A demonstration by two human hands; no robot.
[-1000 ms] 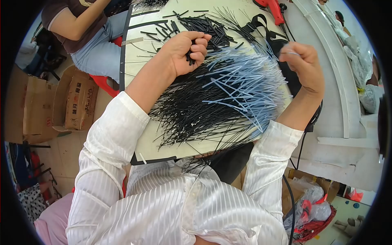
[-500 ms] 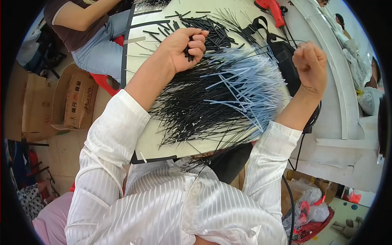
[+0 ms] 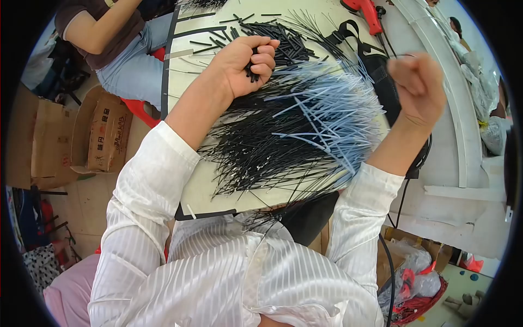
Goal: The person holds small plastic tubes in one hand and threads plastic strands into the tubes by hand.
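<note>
My left hand is closed round several short black tubes, whose ends show between the palm and curled fingers. Just beyond it lies a pile of similar black tube pieces. To the right, my right hand is raised above the table's right side, smeared by motion. Its fingers are curled together, with a short dark line by the fingertips; what they hold is unclear. Between my forearms spreads a heap of thin black wires, with pale blue and clear sleeves on their right-hand part.
A red heat gun lies at the far right, near a black strap and pouch. A white ledge runs along the right. At the far left a seated person works beside cardboard boxes.
My right hand has moved slightly right and is now blurred. My left hand stays in place, still round the black tubes. The other person's arm has shifted a little.
</note>
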